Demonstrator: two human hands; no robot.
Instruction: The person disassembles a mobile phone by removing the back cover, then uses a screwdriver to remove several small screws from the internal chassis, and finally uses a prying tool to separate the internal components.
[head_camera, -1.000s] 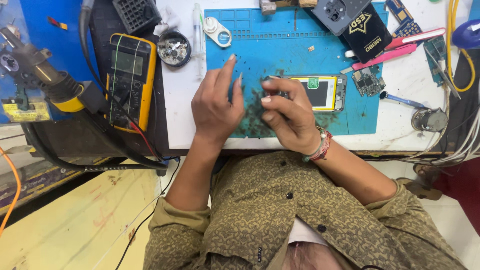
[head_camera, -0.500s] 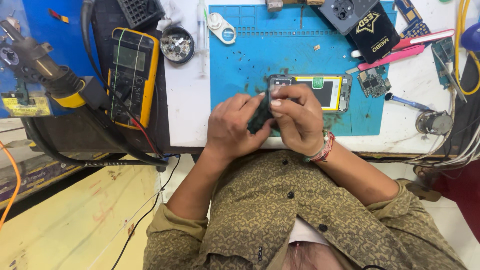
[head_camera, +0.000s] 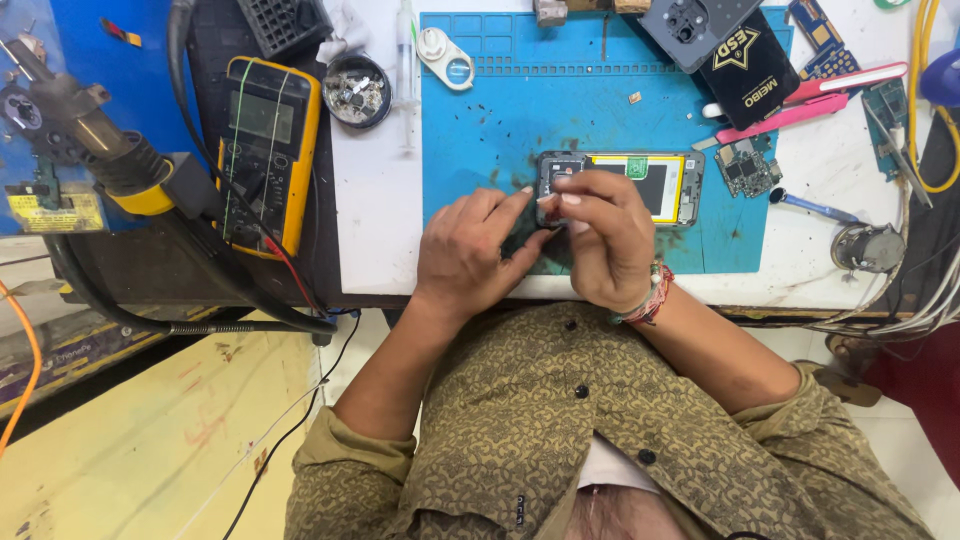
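Observation:
An opened phone (head_camera: 660, 185) with a yellow-edged inner frame lies on the blue work mat (head_camera: 500, 100). My right hand (head_camera: 610, 245) curls over the phone's left, camera end, fingertips pinched on it. My left hand (head_camera: 470, 255) sits just to the left, its index finger and thumb stretched toward the same end and touching the right hand's fingers. Whether a small part is held between the fingertips is hidden. A dark smudge on the mat shows between the two hands.
A yellow multimeter (head_camera: 262, 150) with leads lies at the left, beside a hot-air tool (head_camera: 90, 140). A small round dish (head_camera: 357, 92) of parts sits near the mat. A circuit board (head_camera: 745, 168), pink tool (head_camera: 800, 110), black back cover (head_camera: 700, 25) and blue-handled screwdriver (head_camera: 810, 207) lie to the right.
Both hands have moved up from the mat's near edge onto the phone's left end. The left hand's fingers went from spread flat to reaching toward the right hand.

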